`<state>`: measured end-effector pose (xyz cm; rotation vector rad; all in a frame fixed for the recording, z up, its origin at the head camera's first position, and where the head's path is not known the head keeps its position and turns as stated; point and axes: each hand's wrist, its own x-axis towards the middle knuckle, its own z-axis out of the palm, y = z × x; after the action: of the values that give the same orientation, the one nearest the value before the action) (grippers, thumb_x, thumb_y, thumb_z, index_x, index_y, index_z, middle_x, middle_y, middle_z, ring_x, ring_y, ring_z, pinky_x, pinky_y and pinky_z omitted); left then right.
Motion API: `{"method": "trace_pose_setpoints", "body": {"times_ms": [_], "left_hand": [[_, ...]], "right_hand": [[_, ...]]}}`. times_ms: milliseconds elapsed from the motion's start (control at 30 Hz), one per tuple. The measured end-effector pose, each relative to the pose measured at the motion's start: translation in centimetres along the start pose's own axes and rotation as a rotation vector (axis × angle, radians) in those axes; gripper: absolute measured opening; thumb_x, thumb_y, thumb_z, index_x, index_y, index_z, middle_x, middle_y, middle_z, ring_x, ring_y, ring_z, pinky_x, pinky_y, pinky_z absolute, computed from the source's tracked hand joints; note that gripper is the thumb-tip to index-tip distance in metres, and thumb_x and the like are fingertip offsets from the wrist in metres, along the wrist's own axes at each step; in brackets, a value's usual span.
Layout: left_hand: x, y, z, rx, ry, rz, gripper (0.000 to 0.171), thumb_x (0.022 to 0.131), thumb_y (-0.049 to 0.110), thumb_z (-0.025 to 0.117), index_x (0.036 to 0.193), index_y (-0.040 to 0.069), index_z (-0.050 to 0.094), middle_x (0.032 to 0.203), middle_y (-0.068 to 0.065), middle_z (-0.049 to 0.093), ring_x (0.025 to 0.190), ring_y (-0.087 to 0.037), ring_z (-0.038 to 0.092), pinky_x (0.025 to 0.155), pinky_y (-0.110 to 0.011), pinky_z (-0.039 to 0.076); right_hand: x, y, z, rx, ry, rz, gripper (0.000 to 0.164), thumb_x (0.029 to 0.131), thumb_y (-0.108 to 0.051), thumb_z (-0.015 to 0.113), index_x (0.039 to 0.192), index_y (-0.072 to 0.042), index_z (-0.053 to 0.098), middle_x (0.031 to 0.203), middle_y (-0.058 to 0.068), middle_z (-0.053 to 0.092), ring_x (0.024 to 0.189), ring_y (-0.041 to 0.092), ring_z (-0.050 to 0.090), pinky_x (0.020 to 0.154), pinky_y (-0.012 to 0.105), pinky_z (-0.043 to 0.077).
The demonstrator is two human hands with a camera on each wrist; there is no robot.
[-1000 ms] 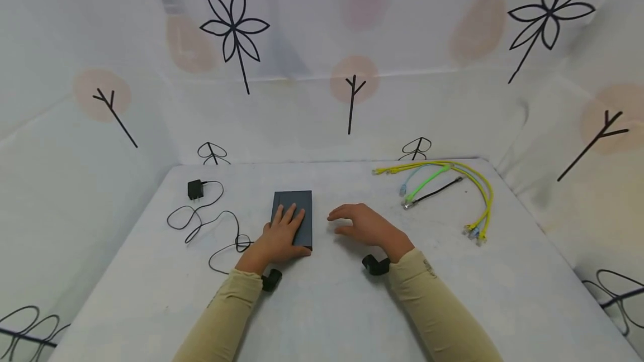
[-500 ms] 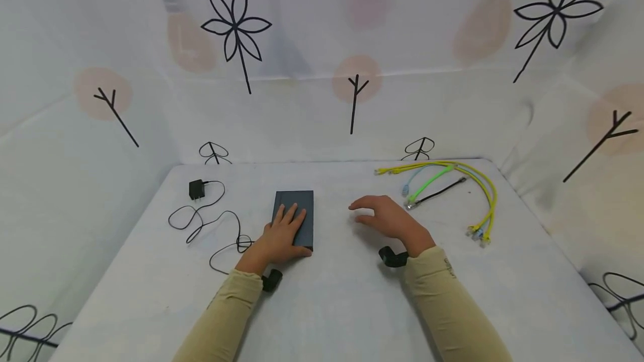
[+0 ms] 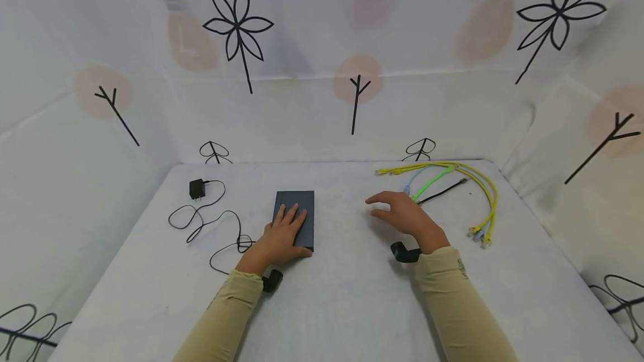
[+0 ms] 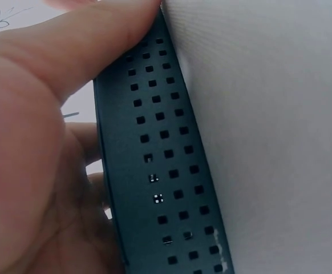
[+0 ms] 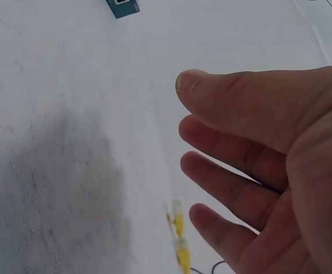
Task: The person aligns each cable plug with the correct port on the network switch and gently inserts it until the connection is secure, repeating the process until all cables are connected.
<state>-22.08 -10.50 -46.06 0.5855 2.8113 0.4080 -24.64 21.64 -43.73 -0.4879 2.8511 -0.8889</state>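
A flat dark blue-grey network switch [image 3: 297, 198] lies on the white table. My left hand [image 3: 278, 242] rests on it with the fingers stretched over its top and the thumb along its near edge. Small square vent holes line the side of the switch [image 4: 165, 142] in the left wrist view. My right hand [image 3: 407, 218] holds nothing; it hovers right of the switch with the fingers loosely bent, overlapping the near ends of a short green cable [image 3: 432, 181] and a black cable [image 3: 445, 190]. A corner of the switch [image 5: 124, 8] with a port shows in the right wrist view.
A black power adapter [image 3: 197, 189] lies at the back left, its thin cord [image 3: 232, 214] looping toward my left wrist. Yellow network cables [image 3: 490, 194] curve at the back right, with a light blue one [image 3: 415, 175] among them. Patterned cloth walls [image 3: 302, 122] enclose the table.
My right hand has moved right, away from the switch and toward the network cables. The left hand stays on the switch.
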Motion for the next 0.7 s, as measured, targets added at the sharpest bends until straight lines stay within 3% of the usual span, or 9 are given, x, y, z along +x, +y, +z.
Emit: {"method": "trace_pose_setpoints", "body": {"times_ms": [700], "left_hand": [[-0.2,0.4,-0.2,0.005,0.001,-0.006,0.098,0.082,0.056,0.070,0.157,0.019,0.019,0.164,-0.008,0.008,0.151,-0.039,-0.002,0.109,-0.066,0.025]], "right_hand": [[-0.6,3.1,-1.6,0.024,0.041,0.150,0.039,0.095,-0.032,0.061,0.133,-0.020,0.061,0.142,0.013,0.053,0.134,0.036,0.044,0.105,0.056,0.038]]}}
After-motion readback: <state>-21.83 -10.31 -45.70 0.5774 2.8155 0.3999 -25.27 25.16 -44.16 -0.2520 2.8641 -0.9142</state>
